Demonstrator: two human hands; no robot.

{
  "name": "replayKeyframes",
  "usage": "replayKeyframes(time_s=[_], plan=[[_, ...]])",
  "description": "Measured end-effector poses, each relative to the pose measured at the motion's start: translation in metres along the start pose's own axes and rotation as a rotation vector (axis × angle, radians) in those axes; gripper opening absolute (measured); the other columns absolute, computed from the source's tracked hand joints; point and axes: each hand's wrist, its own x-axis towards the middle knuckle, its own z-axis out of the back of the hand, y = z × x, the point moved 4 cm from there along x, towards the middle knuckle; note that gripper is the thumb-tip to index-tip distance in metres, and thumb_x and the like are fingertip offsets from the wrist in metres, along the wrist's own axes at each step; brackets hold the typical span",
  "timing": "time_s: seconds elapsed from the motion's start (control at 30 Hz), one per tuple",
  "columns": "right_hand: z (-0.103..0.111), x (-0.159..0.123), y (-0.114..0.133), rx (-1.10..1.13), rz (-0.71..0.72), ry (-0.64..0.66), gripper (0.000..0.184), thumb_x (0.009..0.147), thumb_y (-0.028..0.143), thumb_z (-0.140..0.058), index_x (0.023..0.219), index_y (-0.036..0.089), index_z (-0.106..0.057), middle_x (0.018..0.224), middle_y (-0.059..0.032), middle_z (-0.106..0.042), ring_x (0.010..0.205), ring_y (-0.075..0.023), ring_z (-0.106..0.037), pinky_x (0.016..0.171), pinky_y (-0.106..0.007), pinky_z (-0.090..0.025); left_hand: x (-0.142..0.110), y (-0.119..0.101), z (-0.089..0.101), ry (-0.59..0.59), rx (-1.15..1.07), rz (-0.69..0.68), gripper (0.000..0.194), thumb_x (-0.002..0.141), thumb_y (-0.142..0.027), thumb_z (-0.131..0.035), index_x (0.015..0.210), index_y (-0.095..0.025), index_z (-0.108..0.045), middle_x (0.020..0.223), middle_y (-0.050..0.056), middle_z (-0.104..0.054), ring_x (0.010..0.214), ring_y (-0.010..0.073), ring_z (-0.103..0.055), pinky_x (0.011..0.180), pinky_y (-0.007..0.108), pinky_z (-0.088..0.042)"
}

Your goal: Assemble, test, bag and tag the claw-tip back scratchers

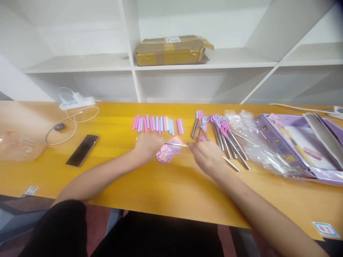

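Note:
My left hand point(147, 146) and my right hand point(207, 157) are both closed over the yellow table point(171, 185), with a thin metal rod point(175, 144) stretched between them; each hand seems to grip one end. Just under the rod lies a small heap of pink paper tags point(167, 153). Beyond the hands, a row of several pink, blue and purple caps point(158, 124) lies side by side. To the right sit several metal rods with pink and purple claw-shaped ends point(222, 134). One loose rod point(230, 164) lies by my right wrist.
A black phone point(82, 150) lies at the left, with a white power strip point(76, 101) and cable behind it. Crumpled clear plastic point(257, 146) and a purple box point(294, 142) occupy the right. A taped cardboard parcel point(171, 50) rests on the white shelf.

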Motion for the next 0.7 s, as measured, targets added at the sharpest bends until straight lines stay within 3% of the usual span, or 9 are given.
replayKeyframes(time_s=[0.07,0.13,0.43,0.6,0.7], plan=[[-0.014,0.021,0.037,-0.029,0.146,-0.035,0.02,0.109,0.018,-0.057,0.098,0.019,-0.074,0.077,-0.0045,-0.063,0.073,-0.0169,-0.05,0.071,-0.035,-0.034,0.011,-0.023,0.004,-0.012,-0.04,-0.046,0.028,0.096,-0.006,-0.053,0.105,-0.013,-0.079,0.096,0.018,-0.08,0.097,0.03,-0.08,0.079,0.035,-0.057],[-0.016,0.03,0.049,-0.078,0.212,-0.066,0.014,0.107,0.012,-0.059,0.099,0.018,-0.07,0.077,-0.0033,-0.062,0.075,-0.0178,-0.048,0.073,-0.035,-0.034,0.014,-0.027,0.003,-0.049,-0.065,-0.036,0.024,0.096,-0.01,-0.057,0.106,-0.013,-0.08,0.09,0.017,-0.079,0.093,0.028,-0.079,0.08,0.034,-0.058],[-0.014,0.02,0.039,-0.1,0.209,-0.087,0.014,0.103,0.01,-0.065,0.094,0.02,-0.061,0.078,-0.0015,-0.061,0.077,-0.0188,-0.047,0.074,-0.034,-0.033,0.008,-0.023,-0.004,-0.047,-0.073,-0.032,0.027,0.093,-0.005,-0.056,0.104,-0.012,-0.08,0.09,0.016,-0.079,0.089,0.028,-0.079,0.074,0.033,-0.058],[-0.015,0.017,0.038,-0.087,0.202,-0.106,0.013,0.103,0.011,-0.065,0.095,0.021,-0.062,0.076,-0.001,-0.058,0.076,-0.019,-0.046,0.074,-0.034,-0.033,0.008,-0.025,-0.002,-0.09,-0.101,-0.033,0.022,0.098,-0.018,-0.059,0.102,-0.013,-0.08,0.084,0.015,-0.077,0.086,0.0262,-0.078,0.075,0.033,-0.057],[-0.017,0.014,0.036,-0.057,0.19,-0.102,0.01,0.102,0.011,-0.067,0.098,0.02,-0.063,0.077,-0.0014,-0.059,0.076,-0.0191,-0.048,0.073,-0.034,-0.033,0.009,-0.025,-0.004,-0.069,-0.116,-0.027,0.021,0.098,-0.017,-0.06,0.102,-0.013,-0.08,0.087,0.016,-0.078,0.087,0.0269,-0.079,0.078,0.034,-0.058]])
